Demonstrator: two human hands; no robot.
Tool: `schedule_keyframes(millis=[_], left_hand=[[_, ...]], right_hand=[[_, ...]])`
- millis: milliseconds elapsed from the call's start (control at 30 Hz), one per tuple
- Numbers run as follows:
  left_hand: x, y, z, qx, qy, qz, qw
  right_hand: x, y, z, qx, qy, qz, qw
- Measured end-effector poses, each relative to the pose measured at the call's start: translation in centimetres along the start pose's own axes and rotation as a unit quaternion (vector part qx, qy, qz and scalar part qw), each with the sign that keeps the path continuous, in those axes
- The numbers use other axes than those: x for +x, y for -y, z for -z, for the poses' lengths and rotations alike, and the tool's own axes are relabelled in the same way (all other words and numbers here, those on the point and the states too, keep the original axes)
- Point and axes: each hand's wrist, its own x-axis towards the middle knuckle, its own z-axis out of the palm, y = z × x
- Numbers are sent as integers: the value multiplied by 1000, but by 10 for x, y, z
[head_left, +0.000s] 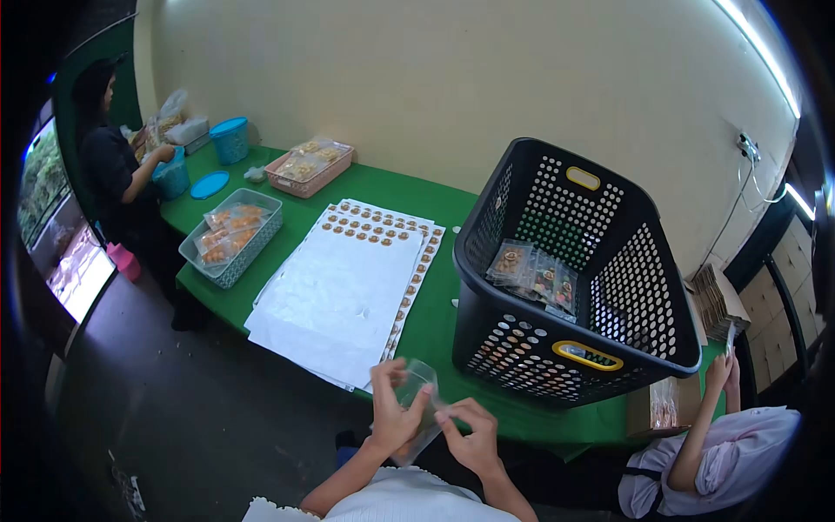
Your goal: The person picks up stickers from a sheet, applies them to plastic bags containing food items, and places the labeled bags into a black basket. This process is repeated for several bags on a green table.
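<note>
A clear plastic bag [422, 440] with something orange at its bottom hangs between my hands, in front of the table's near edge. My left hand [396, 412] grips its left side, thumb against the plastic. The fingers of my right hand [470, 432] pinch its upper right edge. Just beyond my hands lie stacked white sticker sheets [335, 291] with rows of small round brown stickers along the top and right side. To the right stands a large black perforated basket [513, 348] with yellow-rimmed handles, holding several filled clear packets [531, 271].
On the green table [417, 187], a grey-green basket [235, 271] and a pink basket [326, 177] hold packets. A blue tub [230, 143] and lid [210, 184] stand farther back. One person [113, 165] works at far left, another [718, 457] at right beside a cardboard box [639, 413].
</note>
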Motion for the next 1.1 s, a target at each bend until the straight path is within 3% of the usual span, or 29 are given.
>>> schedule_keyframes(millis=[33, 67, 100, 167, 200, 233, 300, 400, 433, 500, 533, 567, 633, 667, 733, 767, 833, 867, 1033, 1100], left_hand=[[-2, -4, -4, -17, -76, -33, 996], [-4, -8, -5, -33, -149, -66, 986], [-5, -10, 0, -29, -151, -66, 986], [-8, -19, 13, -86, 184, -32, 979], [-11, -32, 11, -147, 247, -6, 958], [-15, -46, 7, -203, 215, 26, 955], [-15, -35, 6, -197, 150, -8, 969], [-7, -30, 14, -116, 56, 14, 992], [-4, -30, 19, -114, 57, 14, 992], [0, -27, 32, -97, 120, 32, 988], [3, -25, 36, -83, 138, -32, 986], [6, -24, 40, -81, 138, -29, 987], [11, -22, 48, -86, 181, -50, 978], [14, -17, 51, -96, 166, -35, 981], [25, -13, 62, -57, 163, -60, 983], [30, -12, 67, -19, 158, -79, 984], [37, -6, 72, -24, 152, -67, 986], [43, -6, 76, -18, 153, -73, 985], [69, 3, 92, -35, 194, -51, 979], [75, 3, 91, -86, 109, -26, 990]], right_hand=[[1, -2, 1, 2, 5, 2, 1000], [2, -5, 1, 26, -79, -17, 996], [3, -8, 1, 51, -162, -38, 985], [1, -7, 1, 108, -154, -44, 981], [3, 2, 2, 83, -112, 12, 990], [4, 8, 2, 56, -70, 69, 994], [6, 4, 3, 78, -28, 69, 994], [14, -7, 4, 51, 82, 133, 986], [16, -7, 3, 53, 81, 133, 986], [25, -6, 0, 67, -96, 51, 992], [31, -13, 2, 84, -71, 48, 993], [35, -13, 4, 121, -23, 26, 992], [42, -14, 4, 295, 145, -39, 944], [43, -15, 4, 296, 143, -38, 944], [46, -16, 3, 153, 231, -20, 961], [50, -14, -1, 152, 227, -19, 962], [56, -8, -12, 98, 162, 102, 977], [58, -6, -17, 97, 157, 100, 978], [67, 10, -41, 193, 104, -14, 976], [71, 8, -48, 190, 83, -38, 978]])
